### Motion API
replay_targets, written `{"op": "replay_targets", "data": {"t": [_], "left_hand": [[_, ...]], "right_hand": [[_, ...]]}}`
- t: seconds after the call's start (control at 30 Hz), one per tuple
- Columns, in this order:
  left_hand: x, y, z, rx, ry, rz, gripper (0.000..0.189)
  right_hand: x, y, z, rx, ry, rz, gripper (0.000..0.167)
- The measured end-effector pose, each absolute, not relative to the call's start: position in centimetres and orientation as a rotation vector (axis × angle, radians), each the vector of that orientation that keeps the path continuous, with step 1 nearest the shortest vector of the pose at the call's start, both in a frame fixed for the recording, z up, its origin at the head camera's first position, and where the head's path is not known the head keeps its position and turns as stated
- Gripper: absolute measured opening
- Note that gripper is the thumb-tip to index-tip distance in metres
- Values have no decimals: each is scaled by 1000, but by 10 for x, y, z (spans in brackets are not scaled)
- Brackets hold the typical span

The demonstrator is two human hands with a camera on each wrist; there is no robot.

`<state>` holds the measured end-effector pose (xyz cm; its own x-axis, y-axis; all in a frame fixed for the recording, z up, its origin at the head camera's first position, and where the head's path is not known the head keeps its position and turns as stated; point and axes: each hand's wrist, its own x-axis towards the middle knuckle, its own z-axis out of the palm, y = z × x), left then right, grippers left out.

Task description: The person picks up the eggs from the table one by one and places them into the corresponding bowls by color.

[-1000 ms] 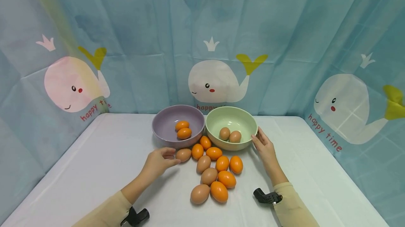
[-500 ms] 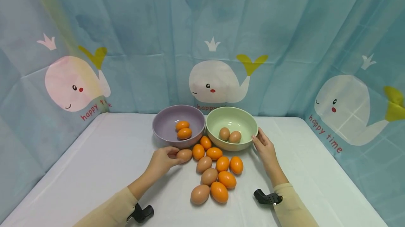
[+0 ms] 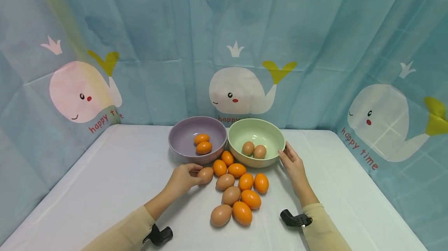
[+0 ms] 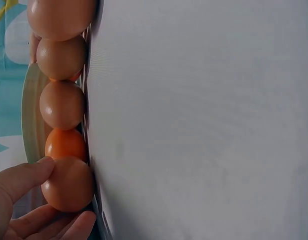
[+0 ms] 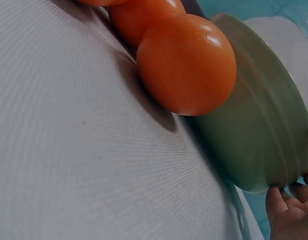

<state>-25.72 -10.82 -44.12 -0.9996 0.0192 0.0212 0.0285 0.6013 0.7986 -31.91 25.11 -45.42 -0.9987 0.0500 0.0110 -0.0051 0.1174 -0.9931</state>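
Before the blue curtain (image 3: 157,29), pinching a brown egg (image 3: 206,175) just below frame centre with left hand (image 3: 182,180), touching the green bowl (image 3: 252,161) with right hand (image 3: 293,167) uncurled, apparently mid-pick, next calling for a gentle lift!

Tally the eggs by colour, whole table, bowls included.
Orange eggs: 9 (2 in the purple bowl, 7 outside)
Brown eggs: 6 (2 in the green bowl, 4 outside, counting the one in the left hand)
Total: 15 eggs

Red "happy time" lettering (image 3: 371,161) on blue curtain (image 3: 157,29)
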Motion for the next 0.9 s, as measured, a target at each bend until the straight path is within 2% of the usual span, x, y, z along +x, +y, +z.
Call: {"op": "replay_targets", "data": {"t": [0.53,0.9], "left_hand": [[-257,-110,-437,-59,-2844,-1379,36],[-248,-99,-407,-167,-2777,-1446,40]], "right_hand": [[-317,249,-455,-37,-2302,2059,67],[-316,250,-452,-41,-2298,2075,66]]}}
